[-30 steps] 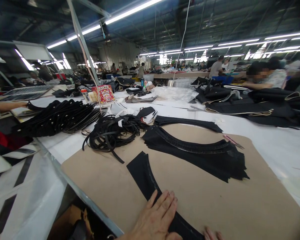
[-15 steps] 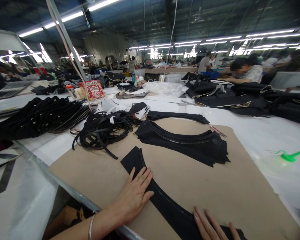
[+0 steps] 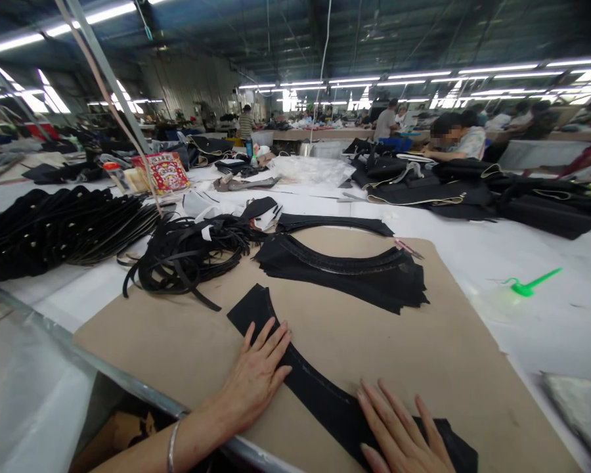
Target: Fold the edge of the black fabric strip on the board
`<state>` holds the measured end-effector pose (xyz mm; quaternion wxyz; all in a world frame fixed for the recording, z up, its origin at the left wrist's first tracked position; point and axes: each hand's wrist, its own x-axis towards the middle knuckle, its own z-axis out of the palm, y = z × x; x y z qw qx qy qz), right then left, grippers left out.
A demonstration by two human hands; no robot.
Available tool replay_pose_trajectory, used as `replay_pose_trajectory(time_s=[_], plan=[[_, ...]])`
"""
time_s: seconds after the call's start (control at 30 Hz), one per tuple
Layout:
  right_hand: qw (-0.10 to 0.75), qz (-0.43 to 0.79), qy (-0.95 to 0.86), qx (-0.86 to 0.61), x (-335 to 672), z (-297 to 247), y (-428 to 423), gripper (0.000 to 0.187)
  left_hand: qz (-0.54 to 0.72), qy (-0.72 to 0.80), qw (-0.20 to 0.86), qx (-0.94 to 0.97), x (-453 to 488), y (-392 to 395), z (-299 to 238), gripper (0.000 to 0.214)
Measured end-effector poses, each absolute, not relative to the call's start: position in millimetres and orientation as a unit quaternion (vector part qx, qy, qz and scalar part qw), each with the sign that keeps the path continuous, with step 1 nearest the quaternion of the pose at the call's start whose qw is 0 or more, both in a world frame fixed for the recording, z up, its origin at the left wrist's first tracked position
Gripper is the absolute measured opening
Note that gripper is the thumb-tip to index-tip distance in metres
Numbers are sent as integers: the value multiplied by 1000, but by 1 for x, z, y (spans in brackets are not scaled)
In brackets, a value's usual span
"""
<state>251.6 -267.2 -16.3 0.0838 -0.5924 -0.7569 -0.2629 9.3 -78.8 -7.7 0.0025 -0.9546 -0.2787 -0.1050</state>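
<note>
A curved piece of black fabric (image 3: 308,384) lies flat on a tan board (image 3: 453,355), with a pale line along its inner curve. Fingers outstretched, my left hand (image 3: 259,368) rests on the fabric near its upper left end. Over the lower right end, my right hand (image 3: 398,430) lies spread with its palm down. Beyond both hands is a stack of similar curved black pieces (image 3: 339,276), and another thin curved piece (image 3: 335,223) sits behind it. A small pinkish tool (image 3: 408,248) lies by the stack's right end.
A tangle of black strips (image 3: 192,256) lies on the board's left edge, beside a pile of black pieces with metal studs (image 3: 64,230). A green-handled tool (image 3: 532,286) is on the white table at right. Black goods (image 3: 438,184) are heaped behind; a co-worker (image 3: 458,138) bends there.
The view has swung slightly to the right, so the scene sits further left. More of my right hand shows now. Both hands still lie on the same black piece.
</note>
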Motion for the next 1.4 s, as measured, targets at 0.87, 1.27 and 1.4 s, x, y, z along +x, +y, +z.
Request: replay_pose_trajectory(time_s=[0.87,1.27,1.4], plan=[[112,-218,-756,-608,201,-14,-223,38,-98,-176,-56,-978,12,-91,0,50],[164,-204,-739,-621,200,-9,-220,37,-199,-177,-44,-963,16,-68,8,22],[165,-206,-741,-617,200,-9,-220,37,-236,-250,-140,-929,31,-73,11,14]])
